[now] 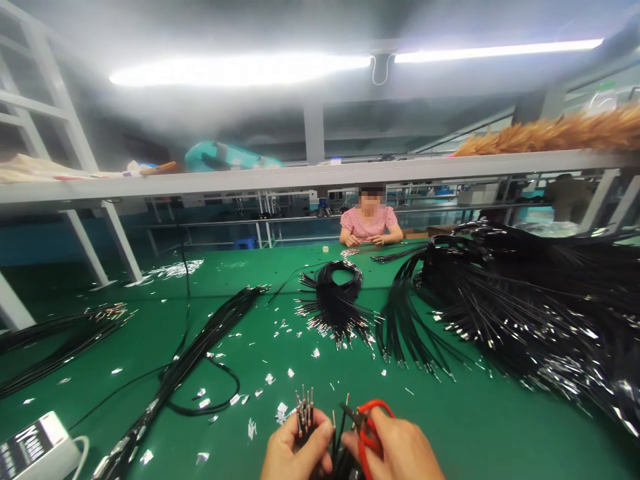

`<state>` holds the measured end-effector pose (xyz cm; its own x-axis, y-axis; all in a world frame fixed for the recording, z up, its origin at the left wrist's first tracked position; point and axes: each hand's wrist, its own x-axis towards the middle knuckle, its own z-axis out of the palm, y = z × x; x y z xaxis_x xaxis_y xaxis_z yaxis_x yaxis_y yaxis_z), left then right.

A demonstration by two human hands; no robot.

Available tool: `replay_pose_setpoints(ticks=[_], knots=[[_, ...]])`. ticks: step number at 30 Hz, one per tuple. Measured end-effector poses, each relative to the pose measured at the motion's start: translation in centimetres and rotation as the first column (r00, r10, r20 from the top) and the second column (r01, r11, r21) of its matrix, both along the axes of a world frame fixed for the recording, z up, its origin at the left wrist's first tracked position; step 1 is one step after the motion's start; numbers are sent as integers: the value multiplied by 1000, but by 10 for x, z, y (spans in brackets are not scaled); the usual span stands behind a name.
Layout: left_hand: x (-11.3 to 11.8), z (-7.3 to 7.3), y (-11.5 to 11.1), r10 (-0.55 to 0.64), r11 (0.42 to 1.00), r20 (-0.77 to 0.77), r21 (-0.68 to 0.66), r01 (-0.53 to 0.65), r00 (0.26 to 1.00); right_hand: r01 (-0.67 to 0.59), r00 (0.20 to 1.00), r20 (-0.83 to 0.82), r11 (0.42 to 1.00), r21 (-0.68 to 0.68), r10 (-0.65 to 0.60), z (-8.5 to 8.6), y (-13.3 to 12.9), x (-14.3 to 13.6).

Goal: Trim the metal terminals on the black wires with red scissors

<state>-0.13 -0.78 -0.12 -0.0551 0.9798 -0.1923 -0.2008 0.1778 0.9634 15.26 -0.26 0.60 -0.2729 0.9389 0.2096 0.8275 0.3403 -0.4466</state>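
My left hand is wrapped around a small bunch of black wires, low at the near edge of the green bench. The fingers are pressed together around the bunch, and its metal-tipped ends stand up above my thumb. My right hand holds red-handled snips, with fingers curled through and over the handles. The short dark blades point left toward the wire ends. I cannot tell whether the blades are parted or closed.

I judge these wires light and limp. Each one will sag and splay if I hold it far from its end. The best hold is where I have it, close below the tips, tight enough to keep the ends level. The insulation looks smooth, so a loose grip could let single strands slide. The bare tips look thin and easily bent, so I keep my fingers off them.

Silver scraps litter the bench just beyond my hands. A fan of terminated wires lies farther out, and a large heap of black cables spreads to the right. Across the bench a person in a pink top works with both hands.
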Motion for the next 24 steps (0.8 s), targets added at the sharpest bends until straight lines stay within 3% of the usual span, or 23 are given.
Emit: replay_pose_setpoints(ticks=[4,9,14,24], knots=[[-4,-3,2,-6,999,18,48,5,1000,-85,907,419,959,269,-38,5,3,19],[-4,-5,3,-45,997,-6,64,45,999,-187,759,645,919,348,-90,9,3,24],[-3,-7,3,-46,996,5,77,45,999,-260,679,733,918,298,-46,24,-3,19],[-4,-3,3,-31,997,25,64,30,999,-248,692,718,908,337,-78,29,-9,20]])
